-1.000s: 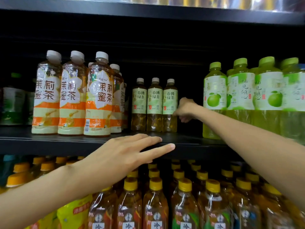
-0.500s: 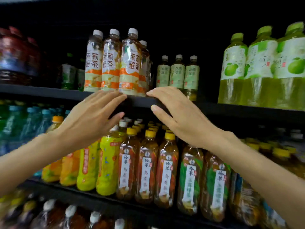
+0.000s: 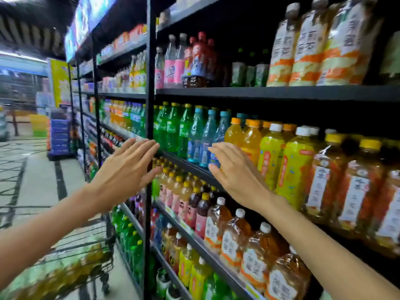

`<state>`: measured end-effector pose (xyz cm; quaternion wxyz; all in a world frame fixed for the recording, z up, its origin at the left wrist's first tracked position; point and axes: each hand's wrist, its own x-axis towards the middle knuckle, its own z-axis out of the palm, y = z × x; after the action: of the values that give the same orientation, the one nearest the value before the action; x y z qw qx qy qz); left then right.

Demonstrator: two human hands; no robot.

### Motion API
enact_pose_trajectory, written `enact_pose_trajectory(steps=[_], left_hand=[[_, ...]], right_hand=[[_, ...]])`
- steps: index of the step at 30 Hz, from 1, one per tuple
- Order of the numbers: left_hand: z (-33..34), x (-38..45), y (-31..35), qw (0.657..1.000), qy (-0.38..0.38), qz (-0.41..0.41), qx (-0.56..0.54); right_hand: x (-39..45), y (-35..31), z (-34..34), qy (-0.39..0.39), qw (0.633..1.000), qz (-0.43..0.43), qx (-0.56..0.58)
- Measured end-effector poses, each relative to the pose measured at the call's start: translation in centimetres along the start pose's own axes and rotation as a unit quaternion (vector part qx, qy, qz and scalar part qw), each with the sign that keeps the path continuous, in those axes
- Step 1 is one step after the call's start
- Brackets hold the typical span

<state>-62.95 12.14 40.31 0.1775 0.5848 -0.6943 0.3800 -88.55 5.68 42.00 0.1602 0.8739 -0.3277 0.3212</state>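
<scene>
I stand beside a black store shelf (image 3: 259, 93) full of drink bottles. My left hand (image 3: 127, 167) is held out flat with straight fingers in front of the shelf's upright post (image 3: 149, 83), holding nothing. My right hand (image 3: 236, 172) is also flat and empty, its fingertips close to the blue bottles (image 3: 205, 137) on the middle shelf; contact is unclear. Green bottles (image 3: 173, 128) stand left of them, orange and yellow-green bottles (image 3: 270, 152) to their right. Jasmine tea bottles (image 3: 311, 44) stand at top right.
A wire shopping cart (image 3: 71, 263) holding green-labelled bottles stands at bottom left, close to the shelf. The aisle floor (image 3: 32, 180) runs away to the left. Lower shelves carry several tea and juice bottles (image 3: 218, 226).
The view has swung left and down along the aisle. My right hand left the small green tea bottles; both hands dropped, open, to the middle shelf. The cart came into view.
</scene>
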Motion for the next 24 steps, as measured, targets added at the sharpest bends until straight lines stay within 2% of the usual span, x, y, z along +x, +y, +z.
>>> enact_pose_trajectory(steps=[11,17,21,24], left_hand=[[5.4,-13.4,-18.8,0.982,-0.121,-0.134,0.05],[10.8,-20.4,-28.3,0.968,-0.174,-0.169,0.06],[15.9,-24.3,-33.2,0.945,-0.243,-0.216,0.025],[19.4,-26.5,-36.0,0.938,-0.25,-0.241,0.022]], right_hand=[[8.9,-14.4,17.4,-0.052,0.992,-0.023,0.111],[12.6,-21.1,27.9,-0.105,0.986,-0.026,0.127],[14.9,-24.0,34.5,-0.147,0.979,-0.024,0.137],[16.9,-25.5,39.3,-0.181,0.97,-0.026,0.161]])
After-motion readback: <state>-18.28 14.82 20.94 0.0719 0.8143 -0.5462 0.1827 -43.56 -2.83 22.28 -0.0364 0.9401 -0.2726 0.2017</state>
